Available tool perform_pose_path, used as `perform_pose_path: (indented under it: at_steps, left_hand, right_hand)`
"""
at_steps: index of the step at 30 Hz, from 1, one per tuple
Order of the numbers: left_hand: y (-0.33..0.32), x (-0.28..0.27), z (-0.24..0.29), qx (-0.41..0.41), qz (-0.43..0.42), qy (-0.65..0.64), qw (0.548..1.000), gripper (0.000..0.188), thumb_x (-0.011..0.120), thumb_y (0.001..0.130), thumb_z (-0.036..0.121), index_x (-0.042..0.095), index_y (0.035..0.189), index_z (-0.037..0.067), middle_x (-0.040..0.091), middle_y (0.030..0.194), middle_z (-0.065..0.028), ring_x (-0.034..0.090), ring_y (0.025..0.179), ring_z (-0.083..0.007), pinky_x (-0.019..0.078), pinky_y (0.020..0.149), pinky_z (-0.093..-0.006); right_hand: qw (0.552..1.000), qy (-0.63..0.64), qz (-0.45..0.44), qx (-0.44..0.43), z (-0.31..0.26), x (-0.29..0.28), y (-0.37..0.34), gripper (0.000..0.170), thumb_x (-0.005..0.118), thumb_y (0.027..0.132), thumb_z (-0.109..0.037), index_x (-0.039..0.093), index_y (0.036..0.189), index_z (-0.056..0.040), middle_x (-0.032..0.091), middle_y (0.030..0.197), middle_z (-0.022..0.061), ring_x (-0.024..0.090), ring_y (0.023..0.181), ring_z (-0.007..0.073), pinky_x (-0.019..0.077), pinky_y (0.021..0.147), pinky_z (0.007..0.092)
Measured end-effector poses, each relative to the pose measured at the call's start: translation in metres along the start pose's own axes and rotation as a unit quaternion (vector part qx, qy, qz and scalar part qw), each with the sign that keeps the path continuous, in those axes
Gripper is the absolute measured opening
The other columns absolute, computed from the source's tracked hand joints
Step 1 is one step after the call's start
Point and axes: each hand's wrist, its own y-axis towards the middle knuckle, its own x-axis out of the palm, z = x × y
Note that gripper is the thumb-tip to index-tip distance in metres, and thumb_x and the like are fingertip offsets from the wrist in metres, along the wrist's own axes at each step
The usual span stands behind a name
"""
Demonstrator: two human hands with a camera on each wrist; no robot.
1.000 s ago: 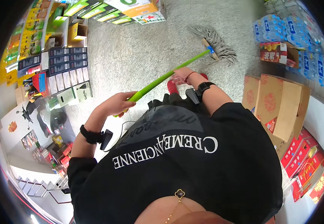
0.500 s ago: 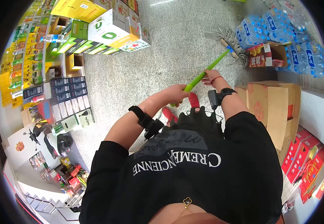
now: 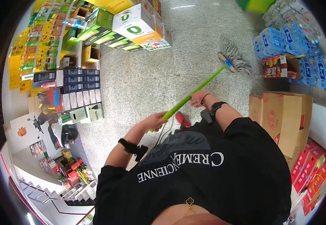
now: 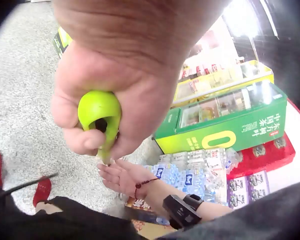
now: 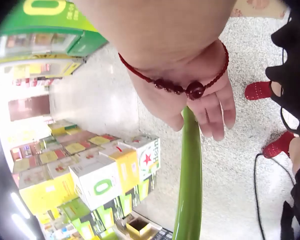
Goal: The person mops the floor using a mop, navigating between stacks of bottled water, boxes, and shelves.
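A mop with a long green handle (image 3: 189,98) and grey string head (image 3: 234,56) slants across the head view, strands spread on the floor. My left hand (image 3: 154,122) grips the upper end of the handle. In the left wrist view its fingers wrap round the hollow green tip (image 4: 99,104). Farther down the shaft is my right hand (image 3: 198,98), wearing a red beaded bracelet (image 5: 195,90). Its fingers are extended and the palm faces the pole, which runs past the thumb side in the right wrist view.
Drink cartons (image 3: 133,24) and shelves stand on the left. Water bottle packs (image 3: 288,37), brown cardboard boxes (image 3: 279,120) and red cartons (image 3: 309,168) line the right. Speckled floor (image 3: 144,75) lies between them. My red shoe (image 3: 183,120) is below the handle.
The mop head swung right toward the water bottle packs, then came partway back left. Both hands moved with the handle; the left still grips its end. The head view shifted as well.
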Motion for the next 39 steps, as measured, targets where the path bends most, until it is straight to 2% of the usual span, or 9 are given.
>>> perform_pose_path:
  at_steps: [8, 9, 11, 13, 17, 19, 26, 28, 39]
  left_hand:
    - [-0.099, -0.016, -0.183, -0.017, 0.057, -0.1, 0.993, 0.047, 0.052, 0.085, 0.02, 0.038, 0.13, 0.014, 0.048, 0.075, -0.002, 0.045, 0.061, -0.0098, 0.0397, 0.048, -0.0238]
    - [-0.106, -0.017, -0.206, -0.003, 0.077, -0.093, 0.993, 0.046, 0.052, 0.085, 0.02, 0.039, 0.129, 0.015, 0.048, 0.076, -0.0008, 0.044, 0.06, -0.0088, 0.0395, 0.047, -0.0232]
    - [-0.126, -0.018, -0.221, -0.006, 0.082, -0.119, 0.989, 0.046, 0.051, 0.085, 0.019, 0.039, 0.129, 0.014, 0.048, 0.077, -0.001, 0.044, 0.06, -0.0089, 0.0393, 0.046, -0.0232]
    - [-0.132, -0.018, -0.248, -0.008, 0.071, -0.167, 0.983, 0.046, 0.051, 0.085, 0.016, 0.038, 0.129, 0.01, 0.051, 0.084, -0.0024, 0.048, 0.067, -0.0102, 0.0428, 0.056, -0.0237]
    - [-0.13, -0.023, -0.255, 0.063, 0.093, -0.142, 0.983, 0.048, 0.051, 0.084, 0.015, 0.037, 0.129, 0.006, 0.054, 0.094, -0.0048, 0.05, 0.08, -0.0109, 0.0422, 0.07, -0.0231]
    - [-0.123, -0.026, -0.258, 0.045, 0.062, -0.203, 0.976, 0.049, 0.051, 0.084, 0.015, 0.036, 0.13, 0.004, 0.054, 0.103, -0.0072, 0.048, 0.093, -0.0114, 0.0372, 0.082, -0.0224]
    - [-0.071, -0.056, -0.208, 0.037, 0.078, -0.202, 0.975, 0.048, 0.048, 0.085, 0.017, 0.035, 0.13, 0.006, 0.051, 0.074, -0.0046, 0.05, 0.059, -0.0112, 0.0415, 0.05, -0.0247]
    - [-0.052, -0.07, -0.173, 0.051, 0.041, -0.252, 0.965, 0.049, 0.047, 0.086, 0.018, 0.032, 0.131, 0.008, 0.044, 0.061, -0.0015, 0.043, 0.043, -0.0112, 0.0346, 0.038, -0.0247]
    - [0.084, -0.147, 0.064, 0.054, 0.065, -0.305, 0.948, 0.04, 0.046, 0.086, 0.023, 0.041, 0.123, 0.008, 0.04, 0.066, 0.0034, 0.04, 0.052, -0.0067, 0.0354, 0.042, -0.0214]
  right_hand:
    - [0.922, -0.228, -0.298, 0.098, 0.08, 0.148, 0.114, 0.028, 0.035, 0.09, -0.024, 0.048, 0.109, -0.008, 0.058, 0.099, 0.01, 0.061, 0.08, 0.0263, 0.0514, 0.062, 0.0326]
    - [0.965, -0.148, -0.196, 0.089, 0.058, 0.181, 0.048, 0.026, 0.039, 0.09, -0.026, 0.053, 0.106, -0.0116, 0.062, 0.094, 0.0088, 0.06, 0.07, 0.0199, 0.0472, 0.055, 0.0341]
    - [0.952, -0.221, -0.172, 0.123, 0.028, 0.228, 0.002, 0.029, 0.04, 0.088, -0.031, 0.053, 0.108, -0.013, 0.063, 0.092, 0.008, 0.06, 0.067, 0.0184, 0.0452, 0.053, 0.033]
    - [0.925, -0.31, -0.154, 0.154, 0.025, 0.25, -0.003, 0.042, 0.044, 0.083, -0.044, 0.052, 0.113, -0.0153, 0.064, 0.088, 0.0056, 0.059, 0.063, 0.0152, 0.0402, 0.048, 0.0294]
    - [0.929, -0.301, -0.162, 0.141, 0.02, 0.259, 0.002, 0.039, 0.047, 0.084, -0.039, 0.052, 0.111, -0.0123, 0.064, 0.087, 0.0062, 0.06, 0.063, 0.0164, 0.0419, 0.049, 0.0306]
    - [0.931, -0.281, -0.165, 0.165, 0.019, 0.254, 0.015, 0.035, 0.048, 0.084, -0.022, 0.049, 0.115, -0.0068, 0.046, 0.124, 0.0068, 0.061, 0.088, 0.0231, 0.0525, 0.065, 0.036]
    - [0.937, -0.275, -0.216, 0.01, 0.017, 0.192, 0.108, 0.037, 0.049, 0.083, -0.025, 0.047, 0.116, -0.0073, 0.047, 0.119, 0.0086, 0.061, 0.084, 0.0246, 0.0527, 0.06, 0.0373]
    - [0.989, -0.109, -0.088, 0.056, -0.023, 0.181, 0.084, 0.034, 0.047, 0.085, -0.022, 0.045, 0.116, -0.0068, 0.046, 0.12, 0.0092, 0.061, 0.081, 0.026, 0.0523, 0.057, 0.039]
    - [0.981, -0.18, 0.03, -0.066, -0.242, 0.037, 0.114, 0.028, 0.051, 0.083, -0.022, 0.044, 0.106, -0.0066, 0.053, 0.091, 0.0119, 0.061, 0.064, 0.023, 0.0475, 0.046, 0.0348]
